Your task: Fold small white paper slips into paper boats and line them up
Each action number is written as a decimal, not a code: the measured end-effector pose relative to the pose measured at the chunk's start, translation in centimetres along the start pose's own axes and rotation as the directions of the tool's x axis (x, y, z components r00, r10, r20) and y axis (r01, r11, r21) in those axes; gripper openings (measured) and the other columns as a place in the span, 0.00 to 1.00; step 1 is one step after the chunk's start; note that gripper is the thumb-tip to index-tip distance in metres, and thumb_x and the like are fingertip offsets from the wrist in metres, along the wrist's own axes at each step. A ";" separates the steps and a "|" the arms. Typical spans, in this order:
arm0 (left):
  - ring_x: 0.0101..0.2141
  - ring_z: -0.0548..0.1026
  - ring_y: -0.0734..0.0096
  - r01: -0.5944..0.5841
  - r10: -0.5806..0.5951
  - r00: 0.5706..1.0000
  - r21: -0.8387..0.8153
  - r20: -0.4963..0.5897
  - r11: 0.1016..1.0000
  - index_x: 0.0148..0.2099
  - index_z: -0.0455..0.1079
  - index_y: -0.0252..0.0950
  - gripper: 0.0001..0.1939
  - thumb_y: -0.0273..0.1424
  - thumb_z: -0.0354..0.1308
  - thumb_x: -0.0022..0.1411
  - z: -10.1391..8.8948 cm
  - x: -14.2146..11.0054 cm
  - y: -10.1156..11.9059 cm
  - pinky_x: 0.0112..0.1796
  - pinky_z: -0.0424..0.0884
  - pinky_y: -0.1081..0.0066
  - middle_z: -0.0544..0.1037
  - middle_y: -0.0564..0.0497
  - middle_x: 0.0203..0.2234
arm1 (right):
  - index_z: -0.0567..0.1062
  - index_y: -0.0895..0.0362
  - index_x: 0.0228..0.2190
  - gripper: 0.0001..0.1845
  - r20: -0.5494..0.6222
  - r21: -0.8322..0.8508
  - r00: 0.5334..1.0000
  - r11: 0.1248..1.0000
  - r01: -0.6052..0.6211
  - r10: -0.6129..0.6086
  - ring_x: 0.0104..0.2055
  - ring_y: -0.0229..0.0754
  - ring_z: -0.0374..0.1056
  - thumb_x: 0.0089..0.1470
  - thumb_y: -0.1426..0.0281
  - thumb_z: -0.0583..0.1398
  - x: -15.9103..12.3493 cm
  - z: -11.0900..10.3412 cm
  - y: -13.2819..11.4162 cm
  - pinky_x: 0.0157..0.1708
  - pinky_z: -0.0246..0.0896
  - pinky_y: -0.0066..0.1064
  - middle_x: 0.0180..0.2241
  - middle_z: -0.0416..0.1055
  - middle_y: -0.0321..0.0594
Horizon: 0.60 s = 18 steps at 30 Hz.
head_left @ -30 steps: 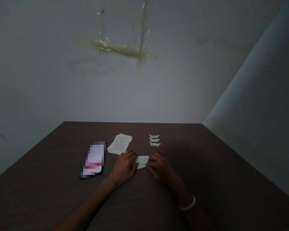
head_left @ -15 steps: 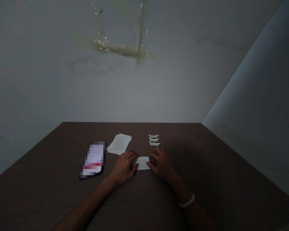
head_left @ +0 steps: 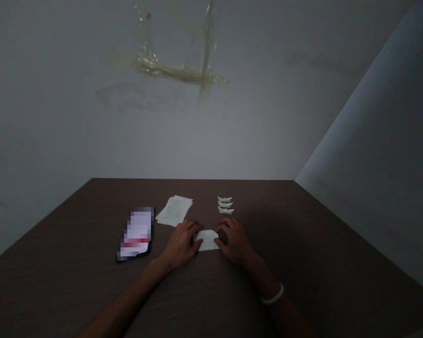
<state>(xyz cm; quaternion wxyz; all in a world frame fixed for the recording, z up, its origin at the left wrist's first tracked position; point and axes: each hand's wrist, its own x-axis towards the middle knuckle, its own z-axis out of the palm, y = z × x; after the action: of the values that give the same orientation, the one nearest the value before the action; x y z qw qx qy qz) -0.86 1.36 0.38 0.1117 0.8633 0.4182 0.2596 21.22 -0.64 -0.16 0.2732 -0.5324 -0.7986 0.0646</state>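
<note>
A small piece of white paper (head_left: 207, 240) with faint print lies in front of me on the brown table (head_left: 211, 295). My left hand (head_left: 184, 241) grips its left edge between thumb and fingers. At the opposite edge, my right hand (head_left: 234, 240) holds the paper the same way; a pale bracelet (head_left: 273, 295) circles that wrist. Just beyond the right hand, three small folded paper boats (head_left: 225, 205) stand in a column. A stack of printed paper sheets (head_left: 174, 211) lies past my left hand.
On the left lies a phone (head_left: 137, 233) with its screen lit and blurred out. Behind the table rises a grey wall (head_left: 211, 136) with strips of clear, yellowed tape (head_left: 172, 71). Another wall slants along the right side.
The paper between my hands has shifted slightly toward me and its upper edge now looks bent at the corners. Both hands stay nearly in place on it.
</note>
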 end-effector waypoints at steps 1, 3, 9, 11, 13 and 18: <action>0.44 0.69 0.57 -0.002 0.002 1.000 0.001 0.006 1.000 0.47 0.71 0.36 0.12 0.30 0.57 0.60 0.0 0.0 0.0 0.46 0.65 0.58 0.73 0.45 0.41 | 0.73 0.54 0.38 0.12 -0.002 0.006 1.000 1.000 0.002 -0.002 0.51 0.49 0.60 0.49 0.69 0.65 0.0 0.0 0.0 0.51 0.55 0.43 0.46 0.66 0.43; 0.44 0.69 0.57 -0.012 0.011 1.000 0.008 0.017 1.000 0.48 0.70 0.36 0.12 0.30 0.57 0.60 0.0 0.0 0.0 0.46 0.65 0.59 0.72 0.45 0.41 | 0.73 0.54 0.38 0.12 -0.007 0.018 1.000 1.000 0.010 -0.009 0.50 0.49 0.60 0.49 0.70 0.65 -0.1 0.1 0.0 0.51 0.55 0.43 0.46 0.67 0.43; 0.45 0.67 0.56 -0.049 0.046 0.998 0.063 0.040 0.997 0.51 0.69 0.38 0.14 0.31 0.54 0.62 0.1 -0.1 -0.2 0.45 0.65 0.58 0.69 0.45 0.43 | 0.72 0.55 0.36 0.10 -0.014 0.036 0.999 0.999 0.034 -0.033 0.48 0.48 0.61 0.49 0.72 0.65 -0.1 0.3 0.0 0.49 0.56 0.41 0.44 0.68 0.42; 0.45 0.66 0.56 -0.052 0.049 0.998 0.058 0.043 0.997 0.51 0.69 0.38 0.14 0.31 0.54 0.63 0.1 -0.1 -0.2 0.45 0.65 0.58 0.68 0.45 0.43 | 0.72 0.55 0.35 0.10 -0.021 0.040 0.999 0.998 0.040 -0.039 0.48 0.48 0.61 0.49 0.72 0.65 -0.1 0.3 0.0 0.48 0.56 0.40 0.43 0.68 0.42; 0.46 0.66 0.56 -0.051 0.049 0.998 0.055 0.042 0.997 0.52 0.69 0.39 0.15 0.31 0.54 0.63 0.0 -0.1 -0.1 0.45 0.65 0.58 0.68 0.46 0.43 | 0.72 0.55 0.36 0.11 -0.026 0.045 0.999 0.998 0.045 -0.044 0.47 0.48 0.61 0.49 0.73 0.65 -0.1 0.2 0.0 0.48 0.56 0.40 0.43 0.68 0.42; 0.46 0.66 0.56 -0.055 0.051 0.998 0.076 0.047 0.996 0.52 0.69 0.39 0.15 0.31 0.53 0.64 -0.2 -0.2 0.3 0.46 0.65 0.57 0.68 0.45 0.44 | 0.71 0.55 0.40 0.14 -0.017 0.039 0.999 0.998 0.040 -0.039 0.47 0.48 0.61 0.49 0.72 0.65 -0.1 0.0 -0.2 0.49 0.56 0.40 0.43 0.68 0.42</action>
<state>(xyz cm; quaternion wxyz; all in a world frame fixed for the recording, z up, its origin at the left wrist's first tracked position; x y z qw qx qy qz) -0.88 0.99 0.54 0.0806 0.8834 0.4023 0.2265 21.07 -0.83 -0.09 0.2910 -0.5117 -0.8053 0.0706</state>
